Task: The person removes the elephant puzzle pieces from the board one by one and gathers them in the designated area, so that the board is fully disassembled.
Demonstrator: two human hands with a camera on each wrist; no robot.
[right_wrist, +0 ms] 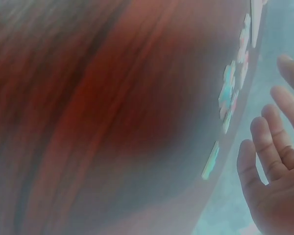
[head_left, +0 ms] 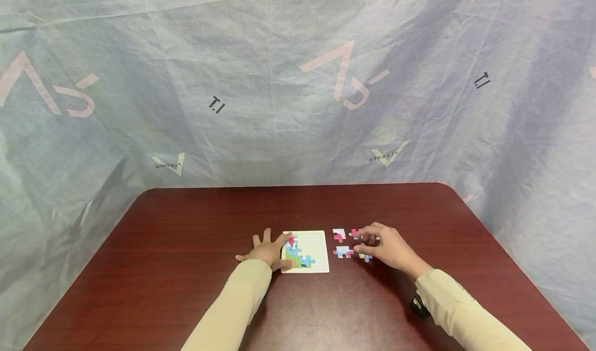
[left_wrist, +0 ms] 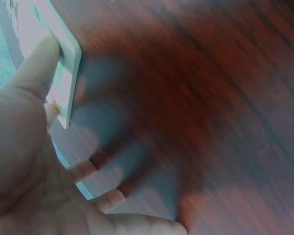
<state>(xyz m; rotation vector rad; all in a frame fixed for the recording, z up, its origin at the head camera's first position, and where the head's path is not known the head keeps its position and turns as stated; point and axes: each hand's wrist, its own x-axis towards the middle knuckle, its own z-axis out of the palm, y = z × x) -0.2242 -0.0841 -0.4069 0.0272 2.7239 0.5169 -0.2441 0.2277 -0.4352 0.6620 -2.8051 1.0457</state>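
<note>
A square white puzzle board [head_left: 318, 247] lies on the table, with joined pieces [head_left: 294, 260] of a blue figure on green along its left side. My left hand [head_left: 265, 252] is spread at that side; its thumb and index finger rest on the board, the other fingers reach onto the table. To the right of the board lie several loose jigsaw pieces [head_left: 343, 252], partly covered by my right hand [head_left: 391, 247]. That hand hovers over them with loosely bent fingers. In the right wrist view, the fingers [right_wrist: 265, 142] are apart from the pieces [right_wrist: 228, 90], with nothing visible between them.
The dark red wooden table [head_left: 186, 289] has rounded far corners. A grey fabric sheet [head_left: 261, 134] with printed letters hangs behind it and on both sides. Something dark [head_left: 419, 306] sits at my right sleeve's cuff.
</note>
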